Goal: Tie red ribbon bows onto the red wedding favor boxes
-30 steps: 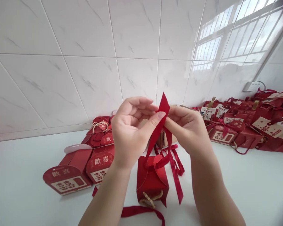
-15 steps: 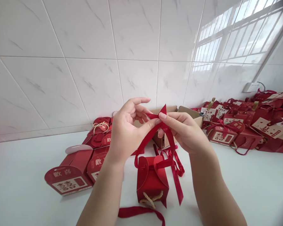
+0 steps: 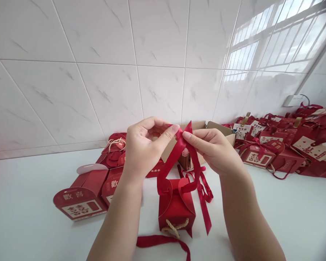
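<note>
Ribbon (image 3: 179, 152), red and satiny, rises from the one small red box (image 3: 175, 210) at centre frame on the white bench (image 3: 29, 217), both ends pinched together above it, left hand (image 3: 145, 148) and right hand (image 3: 213, 150) each clamping it between thumb and forefinger. It looks light, soft and slippery, best gripped close to the crossing. Two more boxes lie tipped at lower left (image 3: 81, 201), many more crowd the right edge (image 3: 282, 148), and one spare ribbon (image 3: 163, 242) lies at bottom centre.

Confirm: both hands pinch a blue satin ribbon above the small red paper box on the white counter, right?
Not quite: the head view shows the satin ribbon is red, not blue. Left hand and right hand do pinch it above the small red paper box on the white counter.
</note>
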`<action>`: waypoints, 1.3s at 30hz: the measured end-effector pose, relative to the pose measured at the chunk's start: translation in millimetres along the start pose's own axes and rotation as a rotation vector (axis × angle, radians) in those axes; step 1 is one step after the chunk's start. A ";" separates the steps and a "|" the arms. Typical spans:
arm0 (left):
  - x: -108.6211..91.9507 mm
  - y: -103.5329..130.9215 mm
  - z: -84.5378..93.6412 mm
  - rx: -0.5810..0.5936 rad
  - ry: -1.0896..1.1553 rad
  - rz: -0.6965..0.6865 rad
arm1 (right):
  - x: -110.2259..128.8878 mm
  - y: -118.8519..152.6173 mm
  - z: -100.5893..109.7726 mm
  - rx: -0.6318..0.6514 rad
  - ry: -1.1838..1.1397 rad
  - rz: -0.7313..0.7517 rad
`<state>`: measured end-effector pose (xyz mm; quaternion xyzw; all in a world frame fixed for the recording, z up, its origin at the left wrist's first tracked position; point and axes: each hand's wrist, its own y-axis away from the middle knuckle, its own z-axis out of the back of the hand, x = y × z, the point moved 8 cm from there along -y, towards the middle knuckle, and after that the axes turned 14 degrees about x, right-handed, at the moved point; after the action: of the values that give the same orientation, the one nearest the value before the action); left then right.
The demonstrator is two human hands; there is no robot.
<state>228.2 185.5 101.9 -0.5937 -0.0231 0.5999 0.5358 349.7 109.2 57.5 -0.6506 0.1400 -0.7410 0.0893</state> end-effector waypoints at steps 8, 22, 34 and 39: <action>16.6 4.1 -25.4 0.499 -0.027 0.222 | 6.0 -2.9 4.7 -0.090 0.059 0.141; 60.0 36.7 -51.6 0.933 0.182 0.492 | 8.7 26.0 -3.0 0.324 0.717 0.375; 57.0 59.0 -74.7 1.023 0.328 0.561 | 25.9 29.1 0.1 -0.058 0.948 0.396; 64.0 45.9 -68.7 0.863 0.357 0.556 | 24.8 29.5 -2.7 0.122 0.842 0.451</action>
<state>268.5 167.0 7.2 -0.3962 0.4747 0.5637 0.5477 342.1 73.7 70.9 -0.2407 0.2578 -0.9091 0.2216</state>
